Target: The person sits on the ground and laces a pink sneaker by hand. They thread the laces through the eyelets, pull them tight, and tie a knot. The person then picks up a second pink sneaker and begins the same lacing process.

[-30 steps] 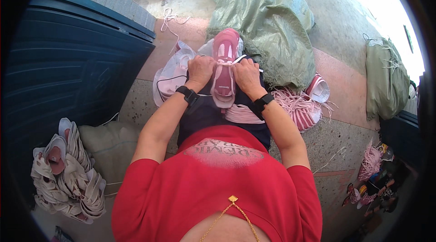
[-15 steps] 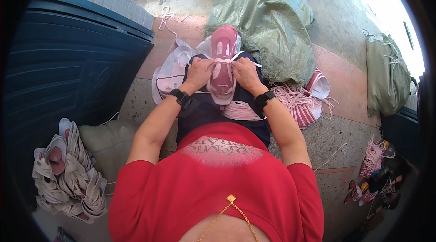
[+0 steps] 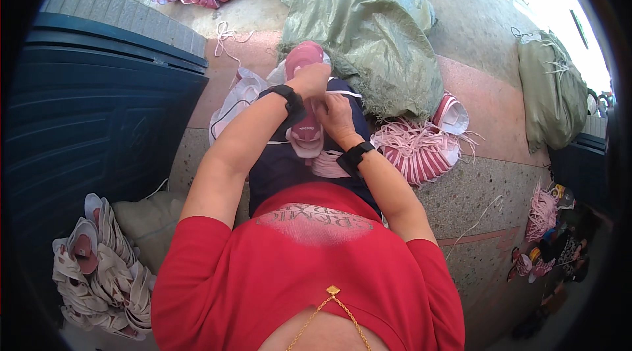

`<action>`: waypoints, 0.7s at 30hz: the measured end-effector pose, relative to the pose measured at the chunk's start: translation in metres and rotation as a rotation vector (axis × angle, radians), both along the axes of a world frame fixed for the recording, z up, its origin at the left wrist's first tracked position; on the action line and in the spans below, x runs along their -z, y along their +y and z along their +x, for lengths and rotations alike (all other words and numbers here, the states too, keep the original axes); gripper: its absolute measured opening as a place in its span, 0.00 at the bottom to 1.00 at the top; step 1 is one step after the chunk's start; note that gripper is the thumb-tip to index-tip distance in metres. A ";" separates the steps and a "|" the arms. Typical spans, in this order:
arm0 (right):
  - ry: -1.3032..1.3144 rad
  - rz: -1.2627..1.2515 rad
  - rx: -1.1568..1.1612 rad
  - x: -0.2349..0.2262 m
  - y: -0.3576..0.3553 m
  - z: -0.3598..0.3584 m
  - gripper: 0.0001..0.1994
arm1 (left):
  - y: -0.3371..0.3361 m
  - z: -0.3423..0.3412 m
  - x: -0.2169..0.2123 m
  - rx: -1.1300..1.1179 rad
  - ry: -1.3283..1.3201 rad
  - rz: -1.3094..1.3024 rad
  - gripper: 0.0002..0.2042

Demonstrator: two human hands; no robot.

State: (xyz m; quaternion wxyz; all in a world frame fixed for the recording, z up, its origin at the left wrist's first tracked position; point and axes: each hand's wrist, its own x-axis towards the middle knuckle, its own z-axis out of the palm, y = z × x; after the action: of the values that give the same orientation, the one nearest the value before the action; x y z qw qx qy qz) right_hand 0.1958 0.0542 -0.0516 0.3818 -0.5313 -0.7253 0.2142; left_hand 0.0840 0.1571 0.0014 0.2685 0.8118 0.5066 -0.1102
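Pink shoe (image 3: pixel 304 97) w/ white sole rim, smooth upper, sits on the person's lap at frame centre, toe pointing up-frame. Left hand (image 3: pixel 311 80) lies over the shoe's top, fingers curled on it; right hand (image 3: pixel 334 116) presses its right side, fingers bent at the lace area. Whether either pinches a lace: can't tell. Both wrists carry black bands. Right of the lap, a bundle of pink laces (image 3: pixel 416 151), stringy, striped, w/ a white-lined shoe (image 3: pixel 451 114) touching it. Upper centre: crinkled green woven sack (image 3: pixel 365 22); another sack (image 3: pixel 552 87) far right. Floor (image 3: pixel 474 186) is speckled terrazzo, reddish band across. Dark blue ribbed wall (image 3: pixel 92 107) at left; pile of pale shoe uppers (image 3: pixel 99 272) lower left.
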 end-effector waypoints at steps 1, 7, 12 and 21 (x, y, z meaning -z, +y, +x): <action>-0.007 0.009 0.026 0.000 -0.001 -0.001 0.07 | 0.003 0.002 0.006 0.047 0.019 -0.025 0.17; -0.440 0.082 -0.139 -0.018 0.010 -0.002 0.07 | 0.012 -0.007 0.010 -0.280 -0.352 -0.340 0.19; -0.660 0.224 -0.300 -0.035 0.028 0.002 0.08 | 0.016 -0.040 -0.032 -0.762 -0.823 -0.780 0.15; 0.799 0.303 -0.129 -0.318 0.054 0.120 0.03 | 0.012 -0.018 -0.009 -0.748 -0.557 -0.801 0.09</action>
State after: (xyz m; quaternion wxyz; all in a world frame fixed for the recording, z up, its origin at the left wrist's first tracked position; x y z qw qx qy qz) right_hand 0.3160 0.1084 0.2668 0.6920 -0.2983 -0.5755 0.3177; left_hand 0.0663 0.1687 0.0107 0.6956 0.4131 0.5873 0.0259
